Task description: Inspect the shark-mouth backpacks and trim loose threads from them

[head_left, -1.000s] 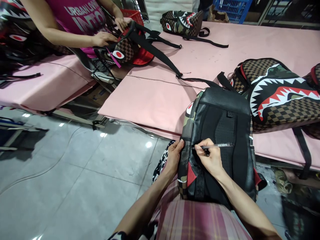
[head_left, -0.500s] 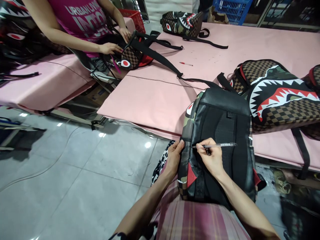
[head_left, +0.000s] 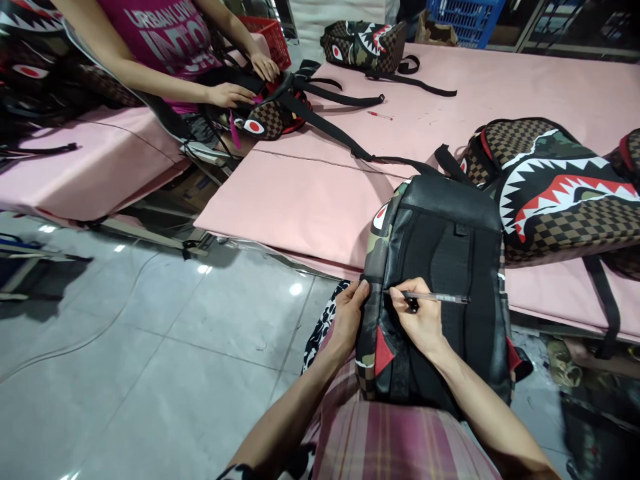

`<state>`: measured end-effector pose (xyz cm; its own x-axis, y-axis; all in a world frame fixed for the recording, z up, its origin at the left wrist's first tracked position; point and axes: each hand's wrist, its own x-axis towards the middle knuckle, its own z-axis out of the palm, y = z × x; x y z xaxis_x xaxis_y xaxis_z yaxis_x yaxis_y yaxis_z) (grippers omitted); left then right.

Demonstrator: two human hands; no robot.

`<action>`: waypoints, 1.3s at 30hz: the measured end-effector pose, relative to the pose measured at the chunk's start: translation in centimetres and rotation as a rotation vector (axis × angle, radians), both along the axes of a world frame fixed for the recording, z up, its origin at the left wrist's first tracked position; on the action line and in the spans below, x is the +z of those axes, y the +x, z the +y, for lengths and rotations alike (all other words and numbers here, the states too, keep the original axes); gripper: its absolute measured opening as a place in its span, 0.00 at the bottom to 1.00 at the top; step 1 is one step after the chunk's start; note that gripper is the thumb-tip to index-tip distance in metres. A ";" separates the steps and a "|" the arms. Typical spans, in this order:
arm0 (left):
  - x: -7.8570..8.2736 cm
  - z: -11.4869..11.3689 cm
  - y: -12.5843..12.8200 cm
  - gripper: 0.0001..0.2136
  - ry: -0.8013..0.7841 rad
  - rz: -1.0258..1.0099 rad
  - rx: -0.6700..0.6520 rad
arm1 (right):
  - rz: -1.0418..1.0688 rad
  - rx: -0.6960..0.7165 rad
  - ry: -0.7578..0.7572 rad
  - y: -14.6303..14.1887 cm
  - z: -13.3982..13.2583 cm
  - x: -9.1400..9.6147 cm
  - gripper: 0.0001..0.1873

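A black backpack [head_left: 440, 253] with camouflage and checkered side panels leans from my lap against the table edge, its padded back facing me. My left hand [head_left: 350, 312] grips its left side, thumb on the side panel and fingers hidden behind. Pinched in my right hand [head_left: 420, 317] is a clear-barrelled pen [head_left: 445, 299]. The pen's tip touches or hovers just over the seam along the left edge of the back panel; I cannot tell which. A red triangular patch [head_left: 384, 353] shows on the side below my hands.
Shark-mouth backpacks [head_left: 565, 193] lie on the pink-covered table [head_left: 285, 200] at right, another backpack [head_left: 365, 47] at the back. Across the table a co-worker's hands [head_left: 245, 83] handle a checkered backpack [head_left: 273, 120]. A red pen [head_left: 380, 115] lies mid-table. Blue crate [head_left: 465, 20] stands behind.
My right hand has shifted slightly, and the pen's rear end has dipped. My left hand stays put. The co-worker's hands and backpack have moved right, and the red pen has slid right.
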<state>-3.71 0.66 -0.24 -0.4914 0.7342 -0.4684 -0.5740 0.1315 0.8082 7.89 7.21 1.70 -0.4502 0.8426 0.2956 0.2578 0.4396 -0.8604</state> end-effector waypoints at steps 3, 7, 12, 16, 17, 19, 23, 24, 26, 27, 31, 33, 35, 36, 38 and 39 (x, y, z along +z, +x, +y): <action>-0.1 0.0 0.0 0.16 0.005 0.002 -0.008 | 0.007 0.003 -0.005 0.0 0.0 -0.1 0.07; -0.1 0.1 0.0 0.15 0.009 0.003 0.010 | 0.006 0.007 -0.007 -0.1 -0.1 -0.2 0.07; 0.1 0.1 0.0 0.16 -0.010 0.003 0.016 | 0.009 0.016 -0.003 0.0 -0.1 -0.3 0.07; 0.1 0.1 0.0 0.16 -0.013 0.004 0.013 | 0.011 0.022 0.017 -0.1 -0.1 -0.2 0.06; 0.1 0.2 0.0 0.17 -0.011 0.000 0.015 | 0.010 0.020 0.018 0.0 -0.1 -0.2 0.06; 0.2 0.2 0.0 0.17 -0.009 -0.010 0.024 | 0.011 0.019 0.022 0.0 -0.1 -0.3 0.06; 0.5 0.4 0.0 0.16 -0.017 -0.005 0.047 | 0.006 0.048 0.037 0.2 -0.2 -0.4 0.06; 0.5 0.4 0.0 0.16 -0.018 0.003 0.045 | 0.002 0.045 0.037 0.2 -0.2 -0.4 0.06; 0.6 0.4 -0.1 0.16 -0.022 0.017 0.034 | -0.010 0.037 0.045 0.1 -0.3 -0.3 0.07; 0.7 0.4 -0.1 0.17 -0.027 0.024 0.031 | -0.012 0.031 0.050 0.0 -0.3 -0.3 0.07; 0.8 0.5 -0.2 0.18 -0.065 0.067 0.039 | 0.002 0.031 0.053 -0.1 -0.4 -0.1 0.08; 0.7 0.6 -0.3 0.19 -0.073 0.080 0.042 | -0.004 0.048 0.057 0.0 -0.4 -0.2 0.08; 0.7 0.5 -0.3 0.20 -0.078 0.088 0.031 | -0.005 0.058 0.059 0.2 -0.5 -0.2 0.09; 0.6 0.5 -0.3 0.20 -0.082 0.092 0.022 | -0.006 0.067 0.057 0.3 -0.5 -0.2 0.09; 0.6 0.4 -0.3 0.20 -0.087 0.097 0.017 | -0.017 0.101 0.056 0.4 -0.6 -0.3 0.09; 0.6 0.4 -0.3 0.20 -0.086 0.097 0.020 | -0.020 0.120 0.055 0.5 -0.6 -0.3 0.09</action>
